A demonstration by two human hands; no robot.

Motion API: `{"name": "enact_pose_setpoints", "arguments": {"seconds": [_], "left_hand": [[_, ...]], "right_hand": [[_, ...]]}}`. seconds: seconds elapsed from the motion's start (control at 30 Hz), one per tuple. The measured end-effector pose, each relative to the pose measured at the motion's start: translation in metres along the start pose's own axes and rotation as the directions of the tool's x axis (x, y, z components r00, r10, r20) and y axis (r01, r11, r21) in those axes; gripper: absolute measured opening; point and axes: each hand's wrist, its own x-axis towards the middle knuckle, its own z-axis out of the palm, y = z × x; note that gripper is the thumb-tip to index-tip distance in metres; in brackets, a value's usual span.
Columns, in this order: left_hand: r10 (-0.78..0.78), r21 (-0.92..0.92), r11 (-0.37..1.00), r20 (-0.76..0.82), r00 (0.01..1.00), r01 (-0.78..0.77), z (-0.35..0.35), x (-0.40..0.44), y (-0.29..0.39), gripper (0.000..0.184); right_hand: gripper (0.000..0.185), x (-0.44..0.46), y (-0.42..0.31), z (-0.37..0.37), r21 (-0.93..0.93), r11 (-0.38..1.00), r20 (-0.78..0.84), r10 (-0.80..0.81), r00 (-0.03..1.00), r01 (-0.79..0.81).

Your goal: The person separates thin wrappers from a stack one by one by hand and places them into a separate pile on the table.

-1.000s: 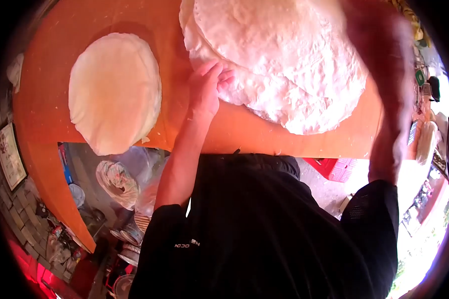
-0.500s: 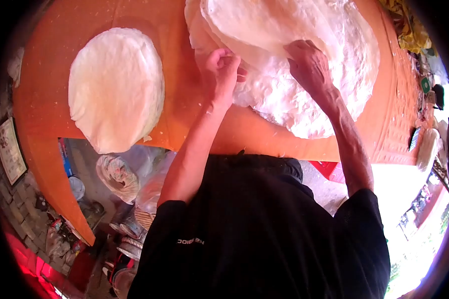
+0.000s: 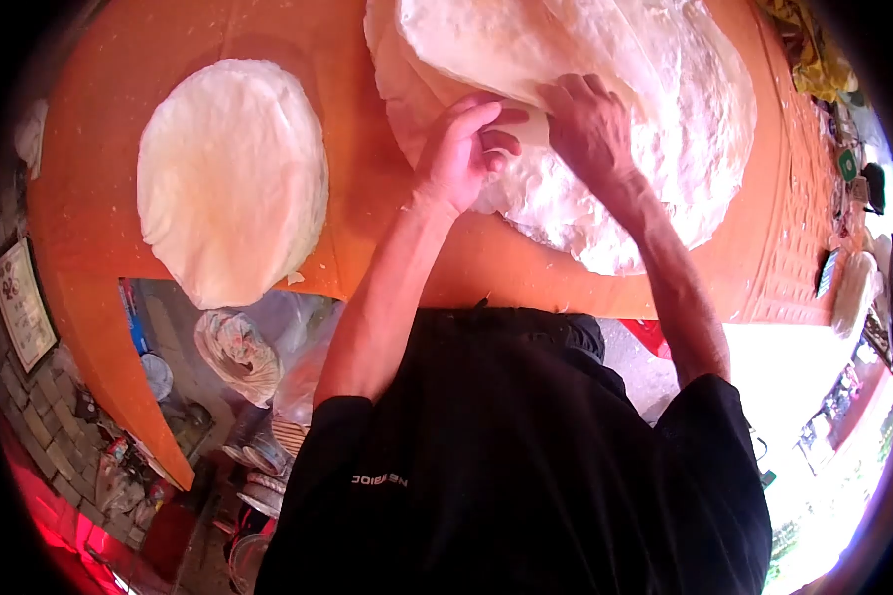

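Observation:
A broad, wrinkled pile of thin pale dough sheets point(image 3: 665, 129) lies on the orange-covered table point(image 3: 526, 268). At its near left edge is my left hand point(image 3: 466, 149), palm turned inward, fingers curled but apart, with nothing visible in them. Close to its right, my right hand point(image 3: 590, 124) has its fingers bent down and closed on the folded edge of the top sheet. That fold runs up and left from my right fingertips. Farther left on the table lies a smaller stack of oval dough sheets point(image 3: 233, 183), touched by neither hand.
Below the table's near left edge are a bundled cloth point(image 3: 236, 352) and clear plastic bags. A framed sheet point(image 3: 24, 305) stands at far left. Yellow plastic point(image 3: 824, 64) lies at the upper right, and a red crate point(image 3: 647, 337) is under the table.
My right arm has come in from the far right onto the pile, and its hand has closed on the top sheet. My left hand has moved right and its fingers have spread somewhat.

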Motion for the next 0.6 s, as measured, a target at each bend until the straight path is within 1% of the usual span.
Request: {"name": "enact_pose_setpoints", "arguments": {"seconds": [0.03,0.07,0.1,0.13,0.17,0.2,0.23,0.27,0.3,0.33,0.37,0.4,0.43,0.47,0.53,0.57,0.6], "left_hand": [[-0.006,0.040,0.999,-0.049,0.999,0.008,0.001,-0.005,0.001,0.026],[-0.011,0.040,0.999,-0.048,0.999,0.013,-0.001,-0.013,0.001,0.026],[0.012,0.134,0.991,-0.115,0.993,0.003,-0.004,-0.021,0.002,0.028],[0.045,0.227,0.974,-0.178,0.983,-0.003,-0.007,-0.028,0.003,0.030],[0.095,0.303,0.953,-0.200,0.975,-0.031,-0.013,-0.034,0.002,0.031],[0.091,0.300,0.953,-0.201,0.975,-0.027,-0.015,-0.038,0.001,0.031],[0.089,0.274,0.962,-0.258,0.962,-0.016,-0.014,-0.040,0.002,0.032],[0.092,0.248,0.969,-0.307,0.947,-0.014,-0.012,-0.037,0.005,0.033],[0.095,0.247,0.969,-0.302,0.949,-0.019,-0.012,-0.033,0.005,0.033],[0.068,0.161,0.986,-0.203,0.977,-0.035,-0.012,-0.029,0.003,0.036],[0.050,0.073,0.996,-0.103,0.993,-0.042,-0.012,-0.028,0.001,0.040],[0.048,0.070,0.997,-0.108,0.993,-0.040,-0.010,-0.028,-0.003,0.040],[0.058,-0.039,0.997,-0.108,0.993,-0.063,-0.002,-0.026,-0.005,0.043],[0.069,-0.146,0.986,-0.107,0.992,-0.084,0.006,-0.024,-0.007,0.047],[0.297,-0.096,0.945,-0.138,0.945,-0.311,0.018,-0.016,-0.013,0.048],[0.271,-0.126,0.945,-0.218,0.937,-0.303,0.015,-0.010,-0.019,0.048],[0.239,-0.156,0.943,-0.297,0.925,-0.293,0.010,-0.005,-0.026,0.048]], "right_hand": [[0.009,0.008,0.008,-0.002,-0.030,0.999,0.006,-0.037,0.999,0.038],[0.007,0.017,0.017,-0.014,-0.161,0.984,0.061,-0.066,0.996,0.075],[0.009,0.028,0.022,-0.042,-0.581,0.796,0.158,-0.095,0.983,0.170],[0.014,0.038,0.026,-0.071,-0.940,0.206,0.258,-0.102,0.961,0.274],[0.019,0.041,0.023,-0.085,-0.959,0.077,0.265,-0.100,0.959,0.273],[0.016,0.040,0.021,-0.088,-0.933,0.252,0.238,-0.097,0.966,0.255],[0.014,0.039,0.019,-0.092,-0.880,0.417,0.208,-0.089,0.974,0.226],[0.013,0.041,0.017,-0.095,-0.804,0.564,0.173,-0.079,0.982,0.187],[0.013,0.041,0.014,-0.099,-0.702,0.697,0.143,-0.063,0.988,0.146],[0.015,0.038,0.010,-0.101,-0.575,0.812,0.124,-0.041,0.991,0.105],[0.015,0.034,0.002,-0.098,-0.322,0.944,0.086,-0.051,0.995,0.076],[0.016,0.030,-0.006,-0.094,-0.041,0.997,0.047,-0.060,0.997,0.062],[0.014,0.022,-0.015,-0.085,0.033,0.999,0.084,-0.017,0.996,0.015],[0.012,0.014,-0.019,-0.069,0.063,0.998,0.114,0.000,0.993,-0.007],[0.011,0.008,-0.022,-0.063,0.111,0.994,0.143,-0.037,0.989,0.022],[0.010,0.014,-0.017,-0.068,0.114,0.993,0.209,-0.059,0.976,0.036],[0.009,0.015,0.005,-0.061,-0.081,0.995,0.153,-0.041,0.987,0.054]]}}
